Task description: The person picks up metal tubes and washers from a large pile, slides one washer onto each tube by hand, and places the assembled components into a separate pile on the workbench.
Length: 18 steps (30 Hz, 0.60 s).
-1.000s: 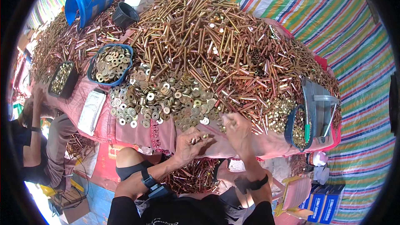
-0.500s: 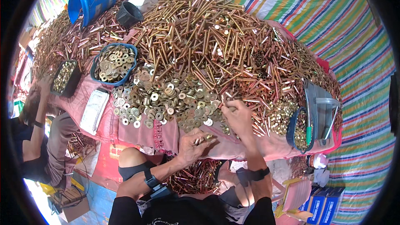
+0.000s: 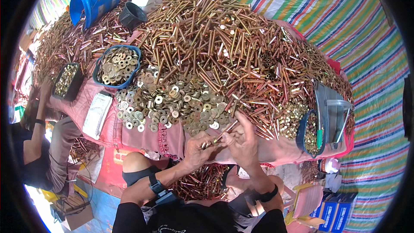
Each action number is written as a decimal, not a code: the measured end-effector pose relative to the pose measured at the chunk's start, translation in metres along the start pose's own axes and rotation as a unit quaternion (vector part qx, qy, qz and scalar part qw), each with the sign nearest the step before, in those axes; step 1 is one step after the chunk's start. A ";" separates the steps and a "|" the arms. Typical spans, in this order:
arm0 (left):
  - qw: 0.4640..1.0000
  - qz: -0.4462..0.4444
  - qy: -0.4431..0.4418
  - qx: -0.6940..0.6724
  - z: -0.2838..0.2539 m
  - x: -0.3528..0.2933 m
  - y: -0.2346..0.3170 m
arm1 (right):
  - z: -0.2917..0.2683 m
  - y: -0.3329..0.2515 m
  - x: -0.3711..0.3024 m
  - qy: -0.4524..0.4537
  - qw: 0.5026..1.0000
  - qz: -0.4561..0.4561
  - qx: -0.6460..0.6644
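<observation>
My left hand [image 3: 198, 152] is closed around several small metal pieces that poke out between its fingers. Close beside it, my right hand [image 3: 244, 146] pinches a copper-coloured metal tube [image 3: 227, 131] that slants up and away. The tube's near end meets the left fingertips; whether it fits onto a piece there is hidden by the fingers. Just beyond both hands lies a spread of flat metal washers [image 3: 181, 105] on the pink cloth [image 3: 142, 142]. To the right of them sits a heap of small brass-coloured nuts [image 3: 290, 121].
A large mound of metal rods and tubes [image 3: 198, 39] covers the far side. Washers fill a blue basin [image 3: 98, 77]; another blue basin [image 3: 302, 136] holds nuts beside a grey scoop-like container [image 3: 332, 125]. At left, a co-worker's hand [image 3: 45, 87] is near a dark tray [image 3: 58, 92].
My right hand has come back toward me from the edge of the pile with a tube, and it now meets my left hand. The left hand has barely moved.
</observation>
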<state>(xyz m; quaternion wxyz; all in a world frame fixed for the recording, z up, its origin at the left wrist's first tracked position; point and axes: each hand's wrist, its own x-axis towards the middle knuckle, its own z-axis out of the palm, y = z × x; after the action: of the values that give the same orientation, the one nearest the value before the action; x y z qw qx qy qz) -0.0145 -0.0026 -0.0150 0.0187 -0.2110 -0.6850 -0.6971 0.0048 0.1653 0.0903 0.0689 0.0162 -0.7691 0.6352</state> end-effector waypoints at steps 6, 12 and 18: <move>0.999 0.009 0.025 0.032 0.000 0.000 0.007 | -0.002 0.000 0.002 -0.025 0.916 -0.278 -0.290; 0.995 0.033 0.079 0.051 0.001 -0.004 0.009 | -0.001 0.008 0.000 -0.110 0.931 -0.233 -0.259; 0.992 0.080 0.076 0.065 0.004 -0.009 0.005 | -0.021 0.023 0.007 -0.011 0.942 -0.130 -0.310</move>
<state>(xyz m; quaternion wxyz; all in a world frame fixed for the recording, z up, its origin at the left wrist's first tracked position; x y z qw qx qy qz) -0.0039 -0.0015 -0.0128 0.1400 -0.2099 -0.7062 -0.6615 -0.0028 0.1908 0.0722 0.1442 0.1011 -0.9199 0.3505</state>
